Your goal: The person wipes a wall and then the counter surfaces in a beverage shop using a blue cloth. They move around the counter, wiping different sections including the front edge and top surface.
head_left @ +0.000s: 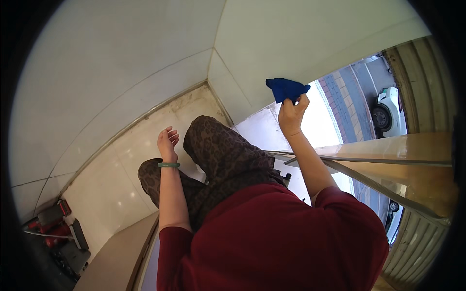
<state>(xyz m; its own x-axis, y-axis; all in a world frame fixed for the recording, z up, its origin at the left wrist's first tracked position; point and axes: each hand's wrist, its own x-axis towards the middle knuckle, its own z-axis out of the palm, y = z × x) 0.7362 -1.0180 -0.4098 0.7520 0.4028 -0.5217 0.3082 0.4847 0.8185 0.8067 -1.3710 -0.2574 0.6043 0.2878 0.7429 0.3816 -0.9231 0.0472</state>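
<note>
A blue cloth [286,89] is pinched between the thumb and fingers of my right hand [292,114]. It lies against, or just in front of, the pale wall panel [262,43], close to the wall's edge beside the opening to the street. My left hand [168,140] holds nothing; its fingers are loosely curled and a little apart, and a green bangle [169,165] is round that wrist. That hand hangs above the light tiled floor, left of my knee in patterned trousers [218,145].
Red fire extinguishers [58,231] and dark boxes stand at the lower left. A beige counter or cabinet [116,254] is near my left side. On the right are a glossy column [386,145], a grey hose or cable [386,192], and a street with parked white vehicles.
</note>
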